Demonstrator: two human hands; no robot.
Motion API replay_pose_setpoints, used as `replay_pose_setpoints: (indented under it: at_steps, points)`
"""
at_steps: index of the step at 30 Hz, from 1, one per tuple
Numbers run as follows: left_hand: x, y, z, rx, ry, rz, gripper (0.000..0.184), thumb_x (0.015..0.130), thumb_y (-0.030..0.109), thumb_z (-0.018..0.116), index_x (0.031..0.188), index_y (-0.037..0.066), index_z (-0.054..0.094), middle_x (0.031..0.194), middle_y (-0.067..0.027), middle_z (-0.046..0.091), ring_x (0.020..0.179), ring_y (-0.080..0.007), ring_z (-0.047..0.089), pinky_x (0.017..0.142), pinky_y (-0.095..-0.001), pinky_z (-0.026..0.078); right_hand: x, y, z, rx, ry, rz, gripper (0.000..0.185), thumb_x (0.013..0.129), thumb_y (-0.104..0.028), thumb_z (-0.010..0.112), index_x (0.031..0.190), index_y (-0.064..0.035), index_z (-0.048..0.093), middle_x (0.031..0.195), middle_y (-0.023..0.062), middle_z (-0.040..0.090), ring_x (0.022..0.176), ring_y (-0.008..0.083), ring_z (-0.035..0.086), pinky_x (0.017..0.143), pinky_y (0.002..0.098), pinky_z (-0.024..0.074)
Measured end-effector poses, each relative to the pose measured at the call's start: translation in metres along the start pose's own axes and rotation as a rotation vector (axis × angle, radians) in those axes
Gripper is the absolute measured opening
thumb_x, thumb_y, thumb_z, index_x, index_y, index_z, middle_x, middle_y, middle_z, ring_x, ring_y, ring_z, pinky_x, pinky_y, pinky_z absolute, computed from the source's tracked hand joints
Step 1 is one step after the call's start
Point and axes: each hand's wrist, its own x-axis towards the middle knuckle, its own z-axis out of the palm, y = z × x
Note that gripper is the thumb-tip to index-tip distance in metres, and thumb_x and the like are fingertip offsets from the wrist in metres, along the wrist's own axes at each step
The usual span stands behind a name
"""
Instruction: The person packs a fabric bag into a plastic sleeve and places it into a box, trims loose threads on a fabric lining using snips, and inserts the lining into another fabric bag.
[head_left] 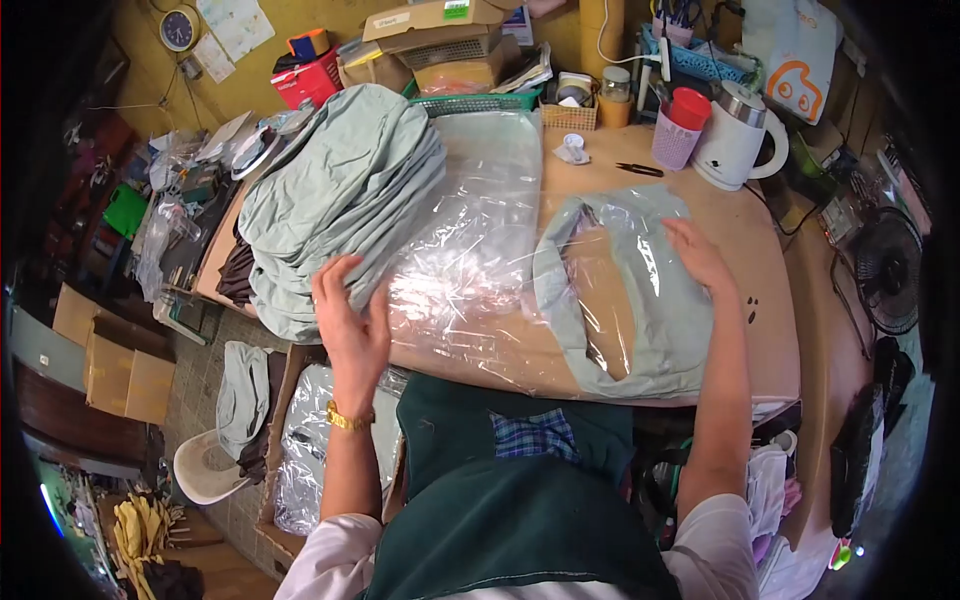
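My left hand (352, 322), a gold-coloured watch (349, 416) on its wrist, has its fingers apart at the lower right edge of a tall pile of pale grey-green cloth pieces (335, 190). Whether it touches the pile I cannot tell. Clear plastic bags (470, 250) lie flat and shiny in the middle of the table. On the right, a grey-green cloth piece (655, 290) forms a loop with clear plastic over part of it. The fingers of my right hand (700, 256) stretch out over its upper right side, holding nothing that I can see.
A white kettle (728, 140), a pink cup (677, 138) and black snips (640, 169) sit at the table's back right. Cardboard boxes (440, 30) stand behind the bags. Below the left table edge, a carton (272, 470) holds plastic-wrapped pieces beside a white stool (208, 470).
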Motion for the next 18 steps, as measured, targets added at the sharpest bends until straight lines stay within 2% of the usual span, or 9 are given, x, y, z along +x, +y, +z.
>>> replay_pose_setpoints:
  at_steps: [2,3,5,6,8,9,11,15,18]
  points:
    - [0.006,0.053,0.011,-0.282,-0.167,0.085,0.044,0.081,0.000,0.065,0.124,0.004,0.055,0.131,-0.0163,0.053,0.123,-0.0323,0.051,0.101,-0.0410,0.041,0.003,-0.025,0.008,-0.161,0.070,0.021,0.053,0.093,-0.053,0.048,0.134,-0.0208,0.056,0.153,0.0121,0.034,0.145,0.0295,0.021,0.113,0.0634,0.0065]
    - [0.007,0.084,0.017,-0.346,-0.373,0.155,0.047,0.084,0.009,0.065,0.130,0.008,0.053,0.141,-0.0158,0.047,0.134,-0.0362,0.040,0.110,-0.0483,0.031,0.007,-0.042,0.017,-0.322,0.155,0.021,0.051,0.092,-0.055,0.048,0.132,-0.0248,0.059,0.154,0.0129,0.032,0.146,0.0307,0.017,0.112,0.0654,0.0031]
    - [0.004,0.104,0.063,-0.180,-0.541,0.274,0.051,0.094,0.042,0.053,0.137,0.016,0.047,0.151,-0.0169,0.032,0.143,-0.0408,0.022,0.112,-0.0646,0.010,0.012,-0.068,0.033,-0.446,0.137,0.008,0.052,0.091,-0.057,0.050,0.133,-0.0283,0.057,0.154,0.0130,0.031,0.147,0.0329,0.016,0.111,0.0675,0.0009]
    - [0.002,0.089,0.087,-0.183,-0.545,0.274,0.051,0.094,0.042,0.053,0.137,0.016,0.047,0.151,-0.0169,0.032,0.143,-0.0408,0.022,0.112,-0.0646,0.010,0.014,-0.076,0.040,-0.569,0.117,-0.006,0.053,0.089,-0.059,0.051,0.134,-0.0318,0.056,0.155,0.0132,0.030,0.147,0.0350,0.014,0.110,0.0696,-0.0013]
    - [-0.010,0.056,0.137,0.299,-0.431,0.243,0.060,0.093,0.050,0.049,0.143,0.017,0.043,0.154,-0.0145,0.029,0.143,-0.0405,0.020,0.110,-0.0677,0.008,0.016,-0.078,0.049,-0.622,0.095,-0.007,0.056,0.088,-0.061,0.051,0.136,-0.0325,0.054,0.156,0.0129,0.028,0.147,0.0358,0.013,0.109,0.0708,-0.0016]
    - [-0.017,0.045,0.145,0.296,-0.444,0.245,0.060,0.093,0.050,0.049,0.143,0.017,0.043,0.154,-0.0145,0.029,0.143,-0.0405,0.020,0.110,-0.0677,0.008,0.016,-0.076,0.055,-0.673,0.076,-0.010,0.059,0.087,-0.063,0.052,0.138,-0.0332,0.051,0.156,0.0127,0.026,0.147,0.0367,0.012,0.108,0.0719,-0.0019]
    - [-0.025,0.018,0.147,0.353,-0.586,0.029,0.067,0.092,0.056,0.047,0.147,0.019,0.039,0.156,-0.0119,0.027,0.144,-0.0404,0.018,0.109,-0.0704,0.005,0.013,-0.065,0.074,-0.642,0.118,-0.030,0.062,0.086,-0.064,0.051,0.141,-0.0344,0.047,0.158,0.0118,0.023,0.147,0.0367,0.010,0.108,0.0716,-0.0023]
    - [-0.029,0.001,0.144,0.319,-0.623,-0.027,0.071,0.091,0.056,0.049,0.150,0.021,0.032,0.159,-0.0087,0.022,0.146,-0.0375,0.014,0.111,-0.0667,0.003,0.014,-0.062,0.089,-0.636,0.177,-0.043,0.070,0.084,-0.069,0.050,0.145,-0.0374,0.038,0.160,0.0097,0.016,0.147,0.0359,0.005,0.108,0.0711,-0.0033]
    - [-0.027,-0.005,0.145,0.266,-0.631,-0.049,0.075,0.088,0.059,0.051,0.150,0.020,0.032,0.159,-0.0086,0.022,0.146,-0.0381,0.014,0.112,-0.0653,0.003,0.016,-0.065,0.086,-0.650,0.138,-0.008,0.071,0.083,-0.071,0.048,0.145,-0.0374,0.039,0.159,0.0097,0.018,0.148,0.0355,0.004,0.108,0.0710,-0.0031]
